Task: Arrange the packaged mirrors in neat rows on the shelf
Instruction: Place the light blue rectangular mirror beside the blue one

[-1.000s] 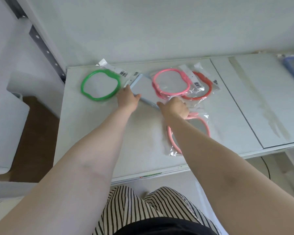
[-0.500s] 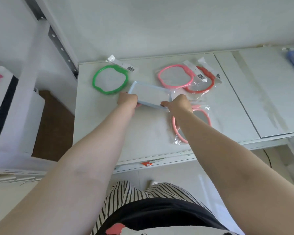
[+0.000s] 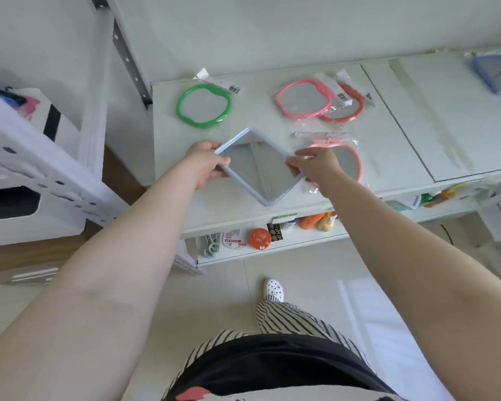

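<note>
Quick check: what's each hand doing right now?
Left hand: closed on the left edge of the blue square mirror.
Right hand: closed on the same mirror's right edge.

No text can be read anywhere. Barcode stickers sit on the package of the green mirror (image 3: 203, 105), the pink mirror (image 3: 302, 97) and the red mirror (image 3: 349, 107), but their digits are too small to make out. On the lower shelf (image 3: 272, 250), a red-and-white label (image 3: 234, 238) and a black card (image 3: 274, 232) carry blurred print.
</note>
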`<state>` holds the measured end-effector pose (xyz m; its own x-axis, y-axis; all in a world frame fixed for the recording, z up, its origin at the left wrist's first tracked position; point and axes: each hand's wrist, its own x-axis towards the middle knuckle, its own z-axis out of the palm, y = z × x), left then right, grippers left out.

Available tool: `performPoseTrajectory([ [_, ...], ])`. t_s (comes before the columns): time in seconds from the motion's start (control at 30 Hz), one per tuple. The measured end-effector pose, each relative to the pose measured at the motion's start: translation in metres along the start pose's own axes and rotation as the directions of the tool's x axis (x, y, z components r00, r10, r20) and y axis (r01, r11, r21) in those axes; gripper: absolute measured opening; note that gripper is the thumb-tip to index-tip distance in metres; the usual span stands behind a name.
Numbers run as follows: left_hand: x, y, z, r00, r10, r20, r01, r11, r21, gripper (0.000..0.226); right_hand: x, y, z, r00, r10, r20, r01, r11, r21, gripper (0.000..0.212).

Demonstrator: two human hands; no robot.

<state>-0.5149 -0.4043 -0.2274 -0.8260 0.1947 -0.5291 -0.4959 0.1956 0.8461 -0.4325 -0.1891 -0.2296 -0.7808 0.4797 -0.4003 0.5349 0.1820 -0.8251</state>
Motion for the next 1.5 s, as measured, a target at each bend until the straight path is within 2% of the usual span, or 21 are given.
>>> performPoseTrajectory([
  [0.07, -0.013, -0.014, -0.008, 0.999, 0.043, 0.004, -0.043, 0.999, 0.021, 0.044, -0.03, 0.01, 0.006, 0.999, 0.017, 0.047, -0.018, 1.0, 0.026, 0.011],
  [0.1, -0.02, -0.023, -0.01, 0.997, 0.073, -0.028, -0.073, 0.997, 0.012, 0.045, -0.045, 0.015, 0.009, 0.998, 0.035, 0.045, -0.037, 0.998, 0.057, 0.006],
  [0.2, -0.039, -0.048, -0.008, 0.99, 0.085, -0.113, -0.097, 0.989, -0.107, 0.056, -0.08, 0.034, 0.021, 0.989, 0.144, -0.021, -0.136, 0.968, 0.212, 0.011],
  [0.3, -0.06, -0.066, 0.005, 0.999, 0.004, -0.049, -0.01, 0.991, -0.134, 0.067, -0.107, 0.053, 0.026, 0.968, 0.226, -0.107, -0.17, 0.909, 0.381, 0.008],
  [0.43, -0.094, -0.075, 0.039, 0.988, -0.037, 0.149, 0.041, 0.999, -0.024, 0.028, -0.134, 0.071, 0.012, 0.924, 0.331, -0.192, -0.193, 0.836, 0.514, 0.016],
  [0.53, -0.109, -0.084, 0.07, 0.99, 0.005, 0.142, -0.02, 0.995, 0.1, 0.026, -0.146, 0.086, -0.011, 0.884, 0.412, -0.222, -0.202, 0.764, 0.612, 0.019],
  [0.7, -0.127, -0.091, 0.129, 0.987, 0.045, 0.155, -0.072, 0.982, 0.177, 0.023, -0.167, 0.12, -0.07, 0.888, 0.376, -0.263, -0.191, 0.824, 0.533, 0.023],
  [0.83, -0.147, -0.097, 0.193, 0.967, 0.099, 0.234, -0.157, 0.958, 0.242, 0.026, -0.184, 0.156, -0.13, 0.883, 0.361, -0.299, -0.194, 0.862, 0.469, 0.014],
  [0.97, -0.167, -0.106, 0.272, 0.957, 0.14, 0.254, -0.217, 0.926, 0.308, 0.026, -0.194, 0.194, -0.2, 0.873, 0.349, -0.341, -0.178, 0.878, 0.444, 0.006],
  [1.1, -0.183, -0.126, 0.345, 0.954, 0.141, 0.265, -0.227, 0.916, 0.331, 0.03, -0.196, 0.245, -0.265, 0.885, 0.342, -0.316, -0.176, 0.874, 0.454, 0.03],
  [1.3, -0.193, -0.146, 0.42, 0.95, 0.13, 0.284, -0.23, 0.906, 0.354, 0.033, -0.196, 0.292, -0.329, 0.891, 0.333, -0.309, -0.146, 0.854, 0.499, 0.03],
  [1.5, -0.184, -0.126, 0.475, 0.948, 0.15, 0.282, -0.252, 0.894, 0.371, 0.034, -0.164, 0.303, -0.374, 0.882, 0.325, -0.341, -0.112, 0.848, 0.518, 0.029],
])
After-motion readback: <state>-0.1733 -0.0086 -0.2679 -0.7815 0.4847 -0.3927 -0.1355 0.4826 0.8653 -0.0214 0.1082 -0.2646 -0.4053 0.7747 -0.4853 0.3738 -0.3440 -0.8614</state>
